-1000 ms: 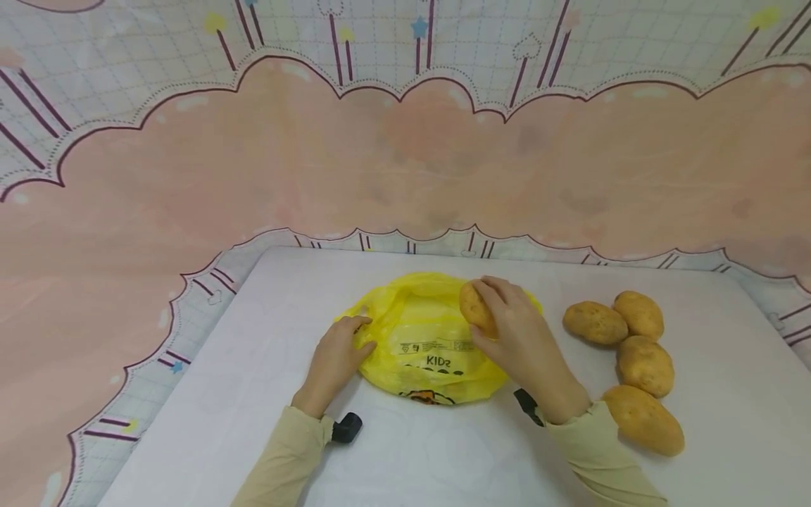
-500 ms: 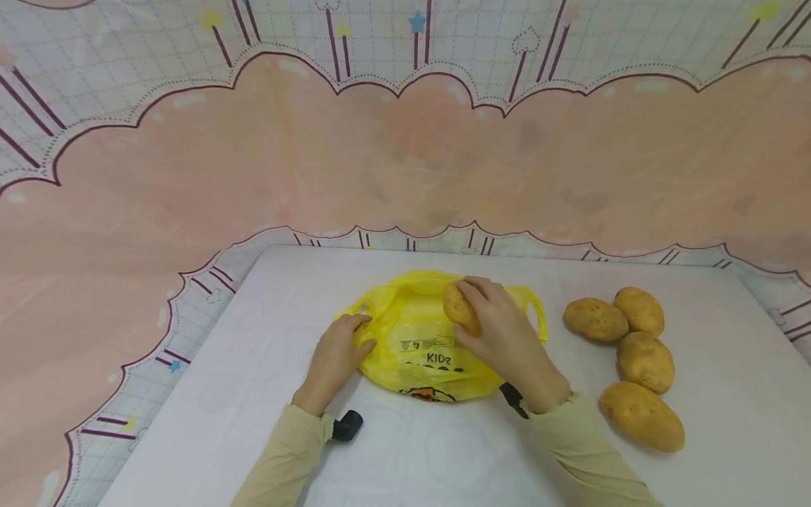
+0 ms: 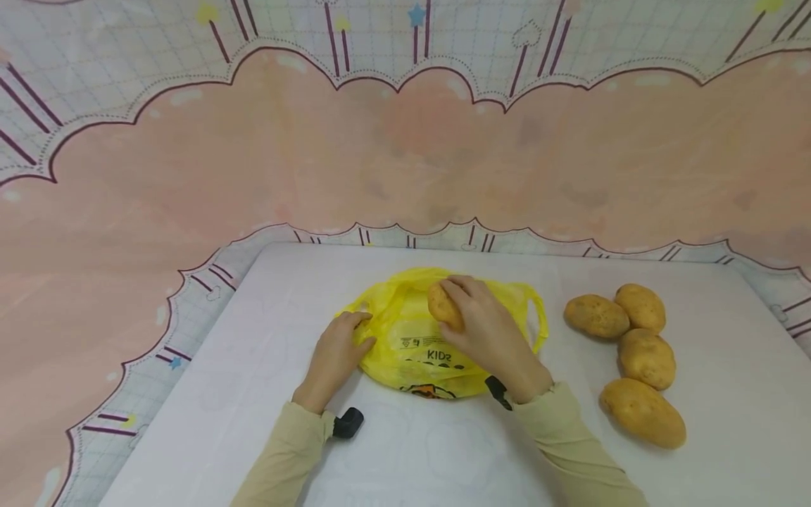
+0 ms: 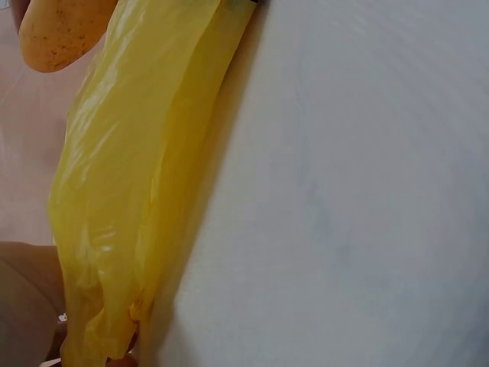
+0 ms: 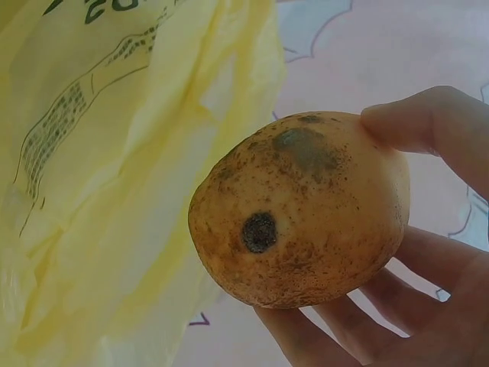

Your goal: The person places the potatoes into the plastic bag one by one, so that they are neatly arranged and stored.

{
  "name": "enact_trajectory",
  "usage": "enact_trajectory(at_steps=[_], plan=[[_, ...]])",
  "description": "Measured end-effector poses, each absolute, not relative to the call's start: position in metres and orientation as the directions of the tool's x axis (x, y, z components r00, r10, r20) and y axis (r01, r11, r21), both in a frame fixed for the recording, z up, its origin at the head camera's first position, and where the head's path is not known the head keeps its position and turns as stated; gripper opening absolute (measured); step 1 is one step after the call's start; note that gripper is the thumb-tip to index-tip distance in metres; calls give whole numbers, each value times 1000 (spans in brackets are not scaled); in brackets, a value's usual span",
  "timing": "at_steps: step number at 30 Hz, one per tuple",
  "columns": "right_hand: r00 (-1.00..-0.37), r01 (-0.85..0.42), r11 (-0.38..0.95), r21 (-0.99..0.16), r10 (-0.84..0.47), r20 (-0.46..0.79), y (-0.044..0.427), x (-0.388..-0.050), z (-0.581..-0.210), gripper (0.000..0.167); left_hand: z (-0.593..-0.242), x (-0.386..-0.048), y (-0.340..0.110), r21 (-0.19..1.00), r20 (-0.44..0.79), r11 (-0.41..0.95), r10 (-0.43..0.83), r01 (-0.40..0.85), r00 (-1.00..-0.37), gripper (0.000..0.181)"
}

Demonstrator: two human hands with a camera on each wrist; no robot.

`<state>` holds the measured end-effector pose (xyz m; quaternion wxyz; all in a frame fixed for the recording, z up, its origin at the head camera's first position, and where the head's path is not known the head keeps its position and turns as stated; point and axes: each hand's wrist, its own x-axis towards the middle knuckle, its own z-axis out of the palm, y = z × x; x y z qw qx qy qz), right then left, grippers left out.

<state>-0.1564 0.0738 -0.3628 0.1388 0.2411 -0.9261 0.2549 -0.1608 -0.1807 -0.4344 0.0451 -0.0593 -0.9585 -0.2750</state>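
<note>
A yellow plastic bag with printed lettering lies on the white table, its mouth facing up and away. My left hand pinches the bag's left edge; the left wrist view shows the gathered plastic at the fingers. Over the bag's opening, my right hand grips a potato between thumb and fingers. Dark spots mark that potato in the right wrist view, with the bag beside it. Whatever lies inside the bag is hidden.
Several loose potatoes sit in a cluster on the right side of the white table. A patterned pink and white cloth hangs behind the table. A looped bag handle sticks out on the right.
My right hand has carried the potato leftward across the bag's opening, revealing the handle on the right. The left hand stays at the bag's edge.
</note>
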Motion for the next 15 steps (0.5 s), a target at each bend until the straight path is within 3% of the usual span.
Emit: enact_trajectory(at_steps=[15], plan=[[-855,-514,738,-436,-399,332,55,-165,-367,53,-434,-161,-180,523,112,841,93,138,-989,44]])
